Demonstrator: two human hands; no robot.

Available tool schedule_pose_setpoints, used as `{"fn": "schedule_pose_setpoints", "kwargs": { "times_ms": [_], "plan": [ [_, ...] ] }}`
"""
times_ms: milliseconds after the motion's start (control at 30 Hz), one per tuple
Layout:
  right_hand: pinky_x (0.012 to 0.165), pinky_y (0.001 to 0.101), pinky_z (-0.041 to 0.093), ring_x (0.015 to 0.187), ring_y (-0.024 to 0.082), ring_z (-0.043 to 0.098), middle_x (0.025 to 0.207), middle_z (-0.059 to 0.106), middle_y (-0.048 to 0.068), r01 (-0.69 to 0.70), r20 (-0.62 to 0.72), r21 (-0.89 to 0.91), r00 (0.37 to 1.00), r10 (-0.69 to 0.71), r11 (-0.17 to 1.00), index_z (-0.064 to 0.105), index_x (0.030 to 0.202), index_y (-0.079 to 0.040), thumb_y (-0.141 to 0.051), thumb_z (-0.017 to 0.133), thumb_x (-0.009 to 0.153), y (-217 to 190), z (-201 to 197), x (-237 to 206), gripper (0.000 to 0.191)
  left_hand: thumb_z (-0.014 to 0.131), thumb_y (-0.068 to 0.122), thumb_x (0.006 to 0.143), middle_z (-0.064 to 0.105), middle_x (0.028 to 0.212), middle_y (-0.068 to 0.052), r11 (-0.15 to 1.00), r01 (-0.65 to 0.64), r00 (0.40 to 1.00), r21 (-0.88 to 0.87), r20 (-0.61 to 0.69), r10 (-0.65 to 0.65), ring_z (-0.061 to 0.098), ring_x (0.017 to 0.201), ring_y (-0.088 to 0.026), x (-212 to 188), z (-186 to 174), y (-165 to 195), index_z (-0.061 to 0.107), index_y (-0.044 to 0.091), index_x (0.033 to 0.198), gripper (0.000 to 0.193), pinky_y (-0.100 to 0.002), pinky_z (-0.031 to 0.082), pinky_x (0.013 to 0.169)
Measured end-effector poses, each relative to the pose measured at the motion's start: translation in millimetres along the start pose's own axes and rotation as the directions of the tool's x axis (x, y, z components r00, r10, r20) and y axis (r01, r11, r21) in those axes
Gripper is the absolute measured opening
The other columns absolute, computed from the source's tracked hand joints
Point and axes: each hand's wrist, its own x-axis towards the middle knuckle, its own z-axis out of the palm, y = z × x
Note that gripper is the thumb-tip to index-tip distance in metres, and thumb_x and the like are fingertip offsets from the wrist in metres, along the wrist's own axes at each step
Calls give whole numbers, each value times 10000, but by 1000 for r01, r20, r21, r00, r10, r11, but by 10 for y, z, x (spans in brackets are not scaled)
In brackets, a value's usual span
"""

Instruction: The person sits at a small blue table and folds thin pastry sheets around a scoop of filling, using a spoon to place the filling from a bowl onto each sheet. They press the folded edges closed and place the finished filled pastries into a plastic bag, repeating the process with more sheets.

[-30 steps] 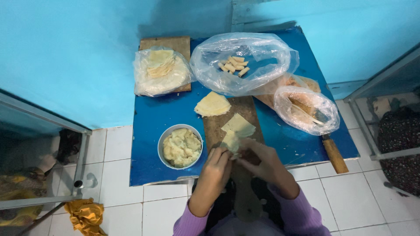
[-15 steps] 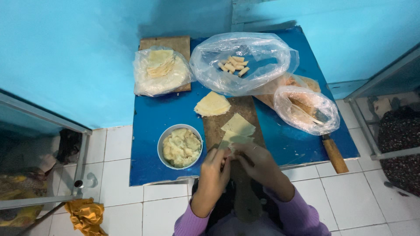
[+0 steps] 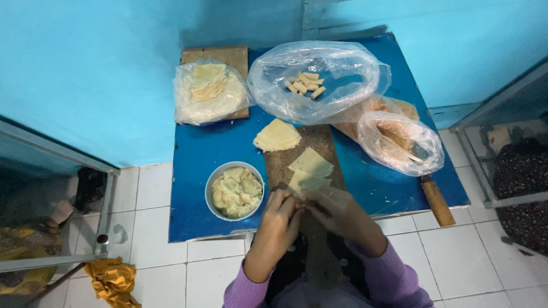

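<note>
Drawn closer together since a second ago: left hand (image 3: 278,212) and right hand (image 3: 335,212), now meeting at the near end of the wooden board (image 3: 302,149), fingertips touching over a thin pale wrapper sheet (image 3: 303,182). Earlier spread a little apart on the same sheet; now bunched over its near edge, which looks like folding or rolling under way, though the fingers hide the fold itself. Left grip curled and pinching the sheet's near left corner; right grip likewise closed around its right side. Second flat sheet (image 3: 311,162) lying just beyond on the board, unmoved. Round folded stack (image 3: 277,136) at the board's left edge, also unmoved.

Just left of the hands on the blue desk (image 3: 194,165), a metal bowl (image 3: 235,190) of pale mashed filling. Farther back, a large clear bag (image 3: 319,80) holding a few finished small rolls (image 3: 304,84). Back left, a bagged pile of wrappers (image 3: 208,94). To the right, another bag (image 3: 399,142) over a wooden-handled tool (image 3: 436,201).
</note>
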Motion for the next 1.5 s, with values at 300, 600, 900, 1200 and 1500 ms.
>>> {"fn": "schedule_pose_setpoints", "kwargs": {
  "times_ms": [300,600,900,1200,1500],
  "plan": [
    [677,389,537,800,288,687,855,674,95,-10,2,-61,1000,10,998,683,1222,-105,-67,781,811,46,-39,94,425,645,-59,836,613,987,-195,999,-14,999,33,-33,15,599,948,-391,64,38,-28,679,-1,985,164,-453,494,790],
    [828,404,450,892,253,610,922,668,32,118,-146,-235,977,-155,965,676,1238,-119,-109,776,800,-40,42,75,450,617,-32,872,577,939,-204,990,15,997,142,-73,-5,572,888,-373,198,15,19,658,-63,1130,263,-450,486,762],
    [844,406,443,852,224,592,805,595,36,39,-102,-416,991,-90,908,733,1261,-131,-50,717,771,-57,75,81,497,658,-6,840,644,996,-193,994,-19,995,109,-91,29,598,925,-391,114,32,-23,678,-30,1015,177,-460,488,774],
    [867,437,425,950,193,639,866,671,-2,15,-185,-484,975,-119,875,686,1307,-86,-35,667,833,-244,134,86,477,657,1,878,604,959,-161,959,47,992,281,-122,-13,579,912,-359,162,173,-105,698,2,976,107,-449,486,767],
    [907,504,416,988,265,652,901,707,38,9,-106,-550,991,-80,835,622,1373,-47,-102,703,838,-170,159,173,543,633,10,906,566,1183,-227,978,119,976,169,-200,-85,580,1099,-418,101,239,-31,486,-8,1422,537,-463,487,939]
  ]
}}
